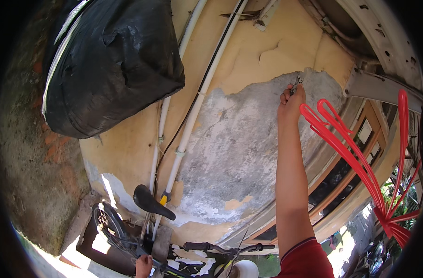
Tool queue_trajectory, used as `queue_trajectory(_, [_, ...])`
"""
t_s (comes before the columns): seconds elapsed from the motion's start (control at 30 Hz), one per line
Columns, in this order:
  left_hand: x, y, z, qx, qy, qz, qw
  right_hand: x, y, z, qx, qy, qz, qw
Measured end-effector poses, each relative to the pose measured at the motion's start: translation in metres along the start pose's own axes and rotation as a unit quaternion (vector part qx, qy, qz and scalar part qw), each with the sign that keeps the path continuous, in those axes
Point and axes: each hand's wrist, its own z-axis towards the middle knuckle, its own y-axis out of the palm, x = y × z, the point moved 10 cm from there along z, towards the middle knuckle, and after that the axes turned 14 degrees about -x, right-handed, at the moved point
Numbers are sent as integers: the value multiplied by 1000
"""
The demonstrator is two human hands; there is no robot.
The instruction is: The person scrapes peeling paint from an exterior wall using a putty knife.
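Observation:
My right hand [291, 99] is raised high against the wall, where yellow paint has peeled off to bare grey plaster [239, 153]. Its fingers are closed on a small metal tool [295, 84], whose tip touches the wall just above my fist. My forearm rises from a red sleeve [304, 259] at the lower edge. My left hand [144, 266] hangs low at the bottom edge with curled fingers, right beside the frame of a bicycle [142, 231]. I cannot tell whether it grips anything.
White pipes and a black cable [188, 125] run down the wall. A bulging black plastic bag [109, 65] hangs at upper left. A red wire rack [359, 162] juts in at the right. The black saddle [151, 202] and handlebar [230, 249] are below, and a wooden window frame at lower right.

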Motion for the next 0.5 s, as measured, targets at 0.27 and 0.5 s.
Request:
queue_trajectory(0.27, [26, -6, -8, 26, 41, 17, 999, -1, -1, 13, 33, -3, -20, 999])
queue_trajectory(0.5, [9, -2, -13, 61, 92, 48, 993, -5, -5, 26, 33, -10, -31, 999])
